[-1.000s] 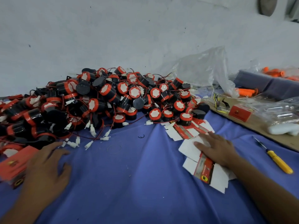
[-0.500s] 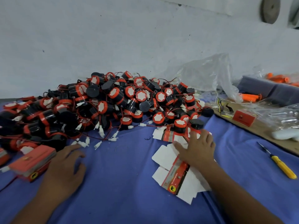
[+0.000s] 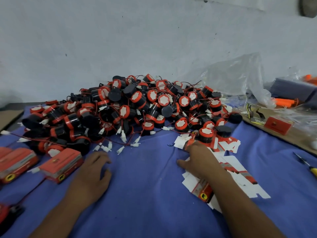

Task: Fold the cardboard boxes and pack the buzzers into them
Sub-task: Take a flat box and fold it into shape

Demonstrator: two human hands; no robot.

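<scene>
A big heap of black-and-red buzzers (image 3: 133,109) with red wires and white plugs lies against the wall on the blue cloth (image 3: 145,194). Flat, unfolded red-and-white cardboard boxes (image 3: 228,167) are scattered at the right of the heap. My right hand (image 3: 199,158) rests flat on these flat boxes, fingers reaching toward the heap's edge. My left hand (image 3: 92,174) lies on the cloth, fingers loosely bent, holding nothing. Folded red boxes (image 3: 61,164) stand at the left beside it.
A yellow-handled screwdriver (image 3: 307,164) lies at the right edge. A cardboard sheet (image 3: 257,125) at the back right carries a red box (image 3: 277,125), clear plastic bags (image 3: 240,79) and orange parts (image 3: 286,102). A grey wall rises behind the heap.
My right hand has slid left and forward over the flat boxes toward the heap. The view has shifted left, bringing the folded red boxes into sight. My left hand stays on the cloth.
</scene>
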